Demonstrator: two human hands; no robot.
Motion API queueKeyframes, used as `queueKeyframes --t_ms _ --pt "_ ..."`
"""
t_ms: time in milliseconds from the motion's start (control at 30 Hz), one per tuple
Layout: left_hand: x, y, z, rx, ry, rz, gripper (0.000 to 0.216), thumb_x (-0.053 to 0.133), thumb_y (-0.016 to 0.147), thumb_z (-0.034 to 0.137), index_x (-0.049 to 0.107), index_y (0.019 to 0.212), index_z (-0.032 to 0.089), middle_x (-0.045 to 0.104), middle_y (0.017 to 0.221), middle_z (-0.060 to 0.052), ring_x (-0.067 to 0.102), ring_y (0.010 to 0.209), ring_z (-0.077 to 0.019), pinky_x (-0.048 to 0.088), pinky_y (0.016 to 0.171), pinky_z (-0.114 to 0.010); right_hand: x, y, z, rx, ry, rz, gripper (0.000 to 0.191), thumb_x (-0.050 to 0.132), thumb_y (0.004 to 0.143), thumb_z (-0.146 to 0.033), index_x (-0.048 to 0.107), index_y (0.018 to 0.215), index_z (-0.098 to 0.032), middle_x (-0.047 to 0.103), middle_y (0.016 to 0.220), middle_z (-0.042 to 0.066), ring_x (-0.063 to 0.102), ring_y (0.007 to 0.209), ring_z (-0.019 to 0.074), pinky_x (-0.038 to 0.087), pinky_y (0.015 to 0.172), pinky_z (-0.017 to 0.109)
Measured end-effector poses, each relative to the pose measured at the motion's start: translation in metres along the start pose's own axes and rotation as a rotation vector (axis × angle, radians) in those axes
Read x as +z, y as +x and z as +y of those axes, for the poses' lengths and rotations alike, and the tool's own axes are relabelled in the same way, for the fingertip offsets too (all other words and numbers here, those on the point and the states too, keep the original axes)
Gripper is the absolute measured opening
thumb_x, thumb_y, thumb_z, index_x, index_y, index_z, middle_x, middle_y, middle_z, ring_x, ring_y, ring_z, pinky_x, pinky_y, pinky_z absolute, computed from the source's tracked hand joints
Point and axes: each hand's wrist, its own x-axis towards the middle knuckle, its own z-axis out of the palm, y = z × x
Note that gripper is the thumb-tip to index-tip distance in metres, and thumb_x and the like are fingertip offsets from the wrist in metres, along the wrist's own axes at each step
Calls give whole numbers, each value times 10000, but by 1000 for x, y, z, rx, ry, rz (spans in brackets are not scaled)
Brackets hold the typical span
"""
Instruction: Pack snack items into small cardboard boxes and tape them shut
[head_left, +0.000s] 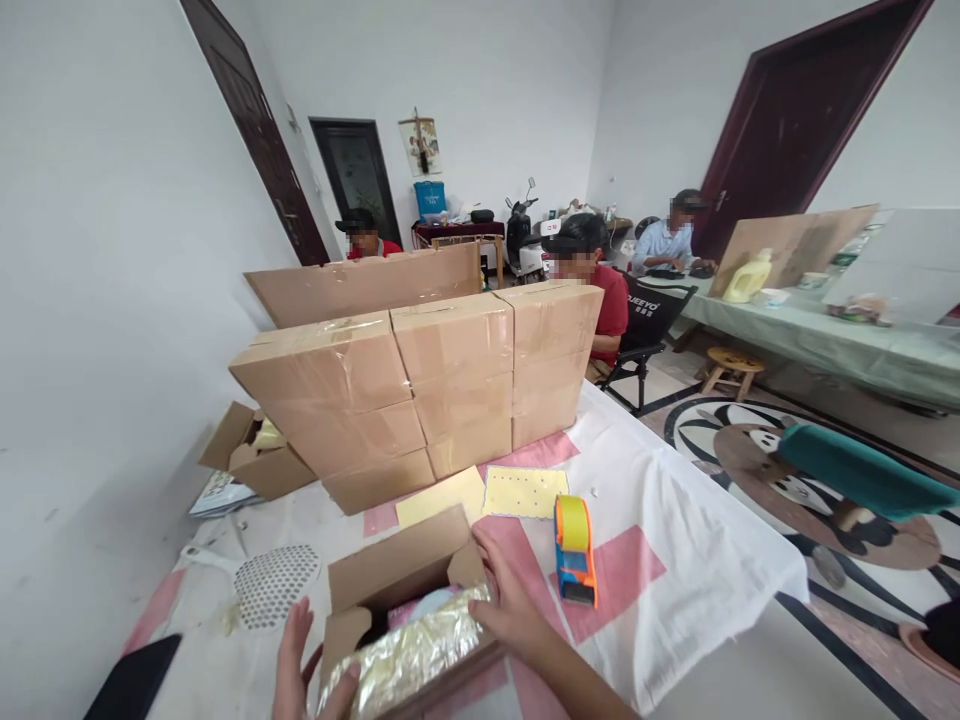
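An open cardboard box stands at the near edge of the cloth-covered table, its flaps up. A shiny plastic-wrapped packet lies in it. My left hand rests against the box's left side with fingers stretched upward, thumb touching the packet. My right hand lies on the right end of the packet and the box's right flap, fingers curled over it. An orange and blue tape dispenser stands just right of my right hand.
A wall of sealed cardboard boxes stands at mid-table, two yellow sheets before it. A small open box sits at left, a perforated mesh pad near it. Three people sit beyond, at other tables.
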Motion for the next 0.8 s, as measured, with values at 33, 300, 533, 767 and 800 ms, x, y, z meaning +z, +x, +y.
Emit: queueKeyframes --t_ms 33,300,533,767,800 --pt "-1 5 -1 36 -28 -19 965 653 855 573 132 1632 336 311 1656 -111 305 1517 -405 339 1198 -623 -1 2 0 36 63 -29 915 606 717 -128 298 1566 -273 423 1593 117 441 1457 297 411 1177 519" --pt "-14 21 -8 382 234 -136 371 560 938 471 698 1254 333 684 1263 -77 626 1252 -316 494 1073 -515 -15 5 -29 -314 -216 -64 366 621 879 -258 648 1244 -270 672 1279 88 511 1371 274 384 1177 491" --pt "-1 -2 17 887 711 -237 561 686 863 431 598 1415 385 629 1439 -47 588 1323 -327 457 1108 -486 -28 -17 -34 -387 -470 -141 371 578 943 -344 640 1303 -277 655 1391 70 426 1462 280 338 1185 519" --pt "22 -5 19 857 766 -259 758 658 885 463 381 1574 313 556 1515 -84 460 1441 -354 494 1081 -499 -34 -36 -27 -430 -552 -132 556 580 950 -432 496 1473 -263 533 1529 95 352 1508 299 318 1204 517" --pt "23 -3 19 860 773 -253 719 663 876 488 448 1535 298 554 1515 -99 467 1434 -360 485 1087 -502 -38 -37 -23 -445 -558 -64 571 577 950 -417 472 1490 -264 530 1526 102 370 1493 304 310 1205 531"
